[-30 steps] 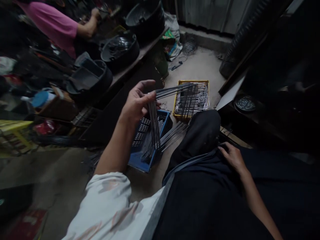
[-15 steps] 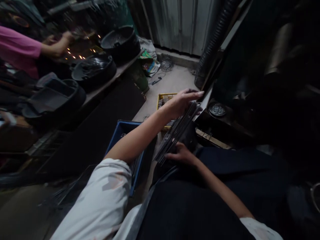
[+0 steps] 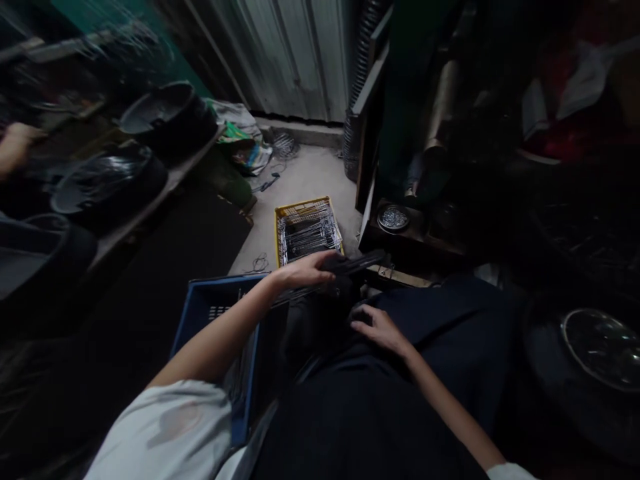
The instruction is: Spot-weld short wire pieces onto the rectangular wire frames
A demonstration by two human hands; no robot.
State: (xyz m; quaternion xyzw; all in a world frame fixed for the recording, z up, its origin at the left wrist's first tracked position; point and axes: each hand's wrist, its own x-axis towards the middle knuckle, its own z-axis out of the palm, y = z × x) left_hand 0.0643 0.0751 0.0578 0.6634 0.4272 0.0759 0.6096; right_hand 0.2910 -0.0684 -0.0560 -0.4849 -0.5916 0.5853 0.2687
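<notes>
**Head view**

1. Current state: the left grip (image 3: 305,270) is held out over the near corner of the blue crate (image 3: 215,293). The right grip (image 3: 380,330) lies on the lap.
2. Left grip: the fingers are closed over a bundle of dark metal rods (image 3: 353,263) and the grip has hold of it.
3. Rod position: the bundle lies across the palm, roughly level. One end points right, toward the frame centre. The other runs down-left, toward the crate rim. The rods do not appear to touch the yellow crate (image 3: 277,230), which sits just beyond the hand.
4. Right grip: the fingers are loosely spread on the dark trousers (image 3: 395,413). No object is visible in this grip, and it is apart from the rods.
5. Yellow crate: it stands on the concrete floor (image 3: 310,173), at frame centre, and is filled with wire racks (image 3: 307,230).
6. Upper left of the frame: black basins (image 3: 160,113) stand on a worktop (image 3: 145,213). A co-worker's hand (image 3: 15,143) shows at the left edge.
7. Right of the yellow crate: a round dish of small metal parts (image 3: 393,217) sits on a dark ledge. Detail there is too dim to resolve.
</notes>
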